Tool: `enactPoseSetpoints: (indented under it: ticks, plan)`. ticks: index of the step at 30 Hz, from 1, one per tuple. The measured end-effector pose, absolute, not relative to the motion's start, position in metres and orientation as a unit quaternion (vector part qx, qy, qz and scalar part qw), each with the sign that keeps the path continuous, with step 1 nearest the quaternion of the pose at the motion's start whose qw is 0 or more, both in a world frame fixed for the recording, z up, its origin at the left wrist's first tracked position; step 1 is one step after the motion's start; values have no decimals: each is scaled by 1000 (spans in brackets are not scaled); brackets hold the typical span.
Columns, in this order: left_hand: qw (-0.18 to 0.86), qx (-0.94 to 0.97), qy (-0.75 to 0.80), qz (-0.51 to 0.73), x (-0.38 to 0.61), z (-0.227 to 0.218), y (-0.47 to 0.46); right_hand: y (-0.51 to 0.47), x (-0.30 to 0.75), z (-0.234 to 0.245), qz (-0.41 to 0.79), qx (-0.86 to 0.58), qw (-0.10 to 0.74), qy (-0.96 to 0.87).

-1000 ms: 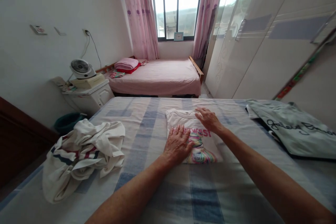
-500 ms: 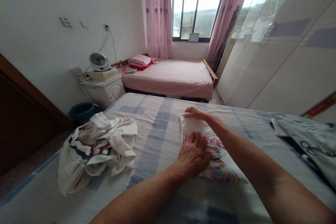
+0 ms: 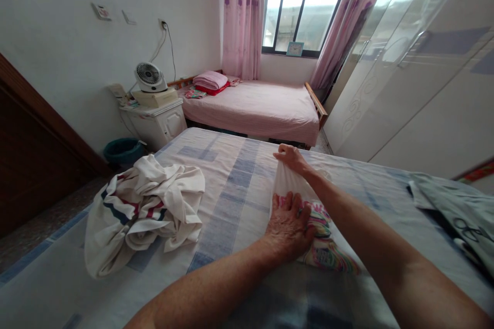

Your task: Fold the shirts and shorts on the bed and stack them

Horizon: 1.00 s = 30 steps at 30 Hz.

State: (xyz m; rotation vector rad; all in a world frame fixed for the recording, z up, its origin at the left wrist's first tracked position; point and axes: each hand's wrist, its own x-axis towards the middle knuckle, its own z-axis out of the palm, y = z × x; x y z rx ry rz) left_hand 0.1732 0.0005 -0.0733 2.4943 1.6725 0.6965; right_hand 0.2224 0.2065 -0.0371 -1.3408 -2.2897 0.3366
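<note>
A folded white T-shirt [image 3: 328, 247] with a colourful rainbow print and pink letters lies on the bed in front of me. My left hand [image 3: 290, 227] presses flat on its printed part, fingers spread. At the far left corner of the shirt, my right hand [image 3: 291, 157] is closed on the fabric and pulls it up, so the white cloth stretches between the two hands. My right forearm covers part of the shirt's right side. Left of my hands sits a crumpled off-white garment [image 3: 173, 190] with navy and red stripes.
Both garments are on a blue-and-white checked bed sheet [image 3: 216, 205]. Grey-green folded clothes [image 3: 459, 205] lie at the right edge. Beyond stand a pink bed [image 3: 262, 105], a white nightstand [image 3: 162, 123] with a fan [image 3: 150, 77], a teal bin [image 3: 123, 151] and a white wardrobe [image 3: 405, 103].
My right hand has closed on the far corner of the T-shirt and raised it off the bed. My left hand stays pressed on the print. The view has shifted slightly.
</note>
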Motion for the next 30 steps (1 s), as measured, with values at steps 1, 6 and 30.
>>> enactPoseSetpoints:
  ticks: [1, 6, 30]
  plan:
    - [31, 808, 543, 225, 173, -74, 0, 208, 218, -41, 115, -494, 224, -832]
    - [32, 806, 545, 228, 174, -79, -2, 211, 223, -37, 92, -532, 209, -815]
    - [20, 895, 407, 181, 173, -46, 8, 133, 380, -53, 75, -674, 227, -699]
